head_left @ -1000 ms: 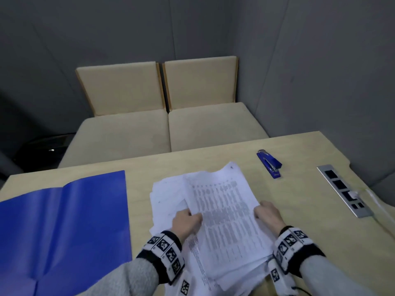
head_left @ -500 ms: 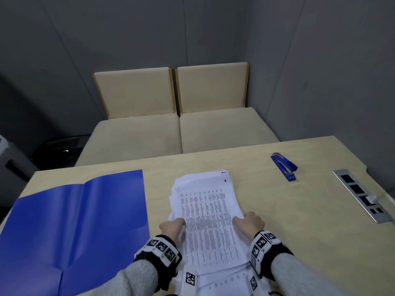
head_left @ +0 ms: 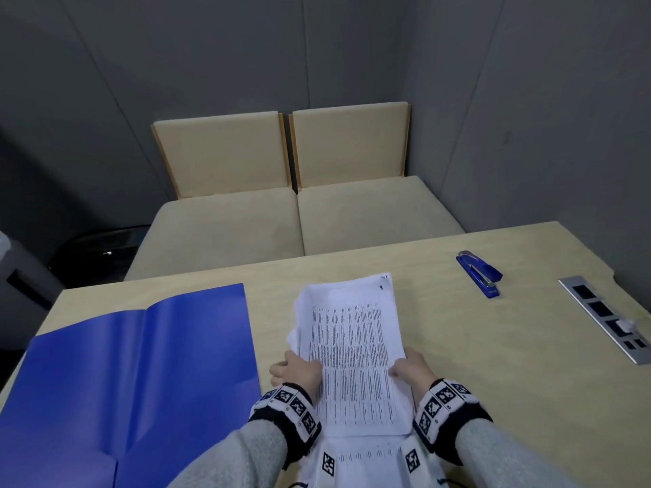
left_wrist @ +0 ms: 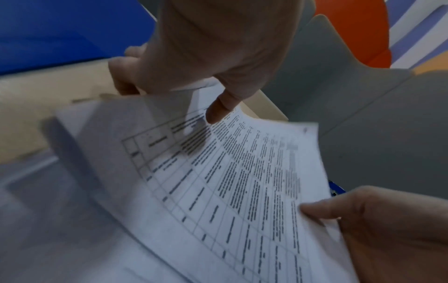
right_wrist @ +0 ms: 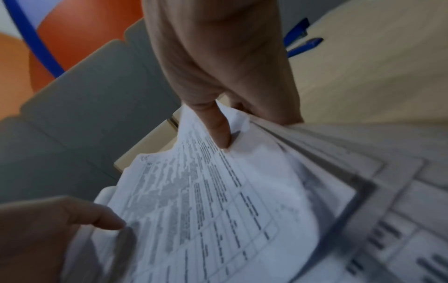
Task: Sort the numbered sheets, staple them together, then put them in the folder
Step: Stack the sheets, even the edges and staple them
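On the bench [head_left: 458,346], between open folder [head_left: 141,364] and stapler [head_left: 479,272], left hand [head_left: 299,369] and right hand [head_left: 412,369] pinch the numbered sheets [head_left: 352,339] at their side edges — seemingly squaring the stack — stapling comes next.

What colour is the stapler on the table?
Blue, with a silver metal strip. The stapler shows best in the head view.

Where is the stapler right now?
In the head view the blue stapler lies on the table at the far right, beyond the right hand, between the sheets and the metal socket strip.
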